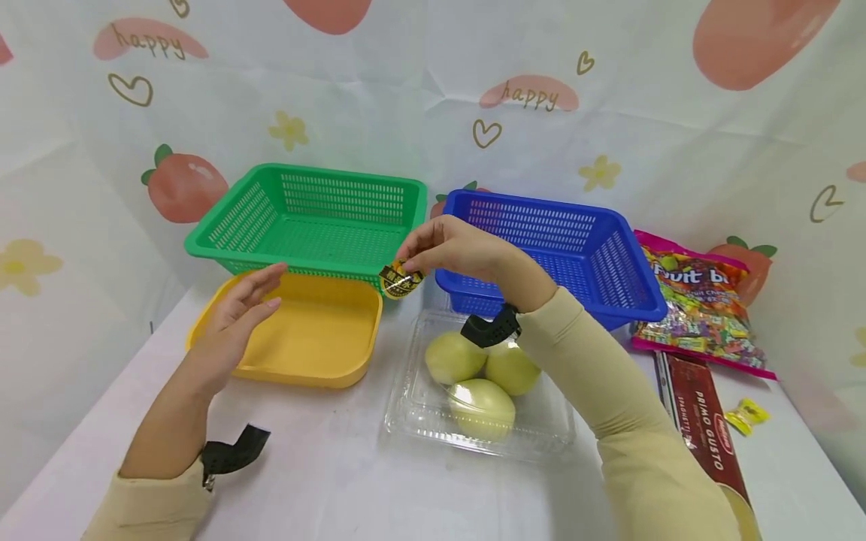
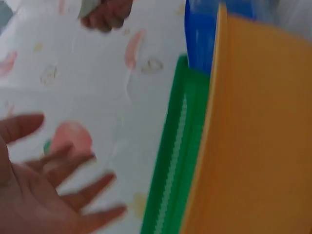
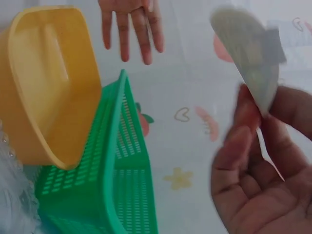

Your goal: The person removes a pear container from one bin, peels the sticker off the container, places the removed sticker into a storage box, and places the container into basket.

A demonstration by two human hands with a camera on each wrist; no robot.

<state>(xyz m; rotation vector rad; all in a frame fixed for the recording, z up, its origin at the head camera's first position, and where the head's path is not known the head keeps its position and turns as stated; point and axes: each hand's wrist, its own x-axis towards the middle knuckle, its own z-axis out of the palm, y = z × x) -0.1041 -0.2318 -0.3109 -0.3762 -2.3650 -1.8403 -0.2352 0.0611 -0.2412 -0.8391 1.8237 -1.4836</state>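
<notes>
My right hand [image 1: 460, 246] pinches a small, thin, round piece with black-and-yellow print [image 1: 401, 282], label-like in shape, between thumb and fingers. Its pale back [image 3: 248, 46] shows in the right wrist view, looking slightly bent. The piece hangs close to the front right corner of the green basket [image 1: 341, 233], by the rim of the yellow tray [image 1: 304, 330]. Over that tray's left side is my left hand [image 1: 226, 327], holding nothing, its fingers spread in the left wrist view.
A blue basket [image 1: 629, 263] stands right of the green one. In front lies a clear plastic box [image 1: 419, 421] with three pale yellow-green round fruits [image 1: 482, 409]. To the right are a fruit candy bag [image 1: 704, 308], a spaghetti pack [image 1: 707, 421] and a yellow-wrapped candy [image 1: 747, 415].
</notes>
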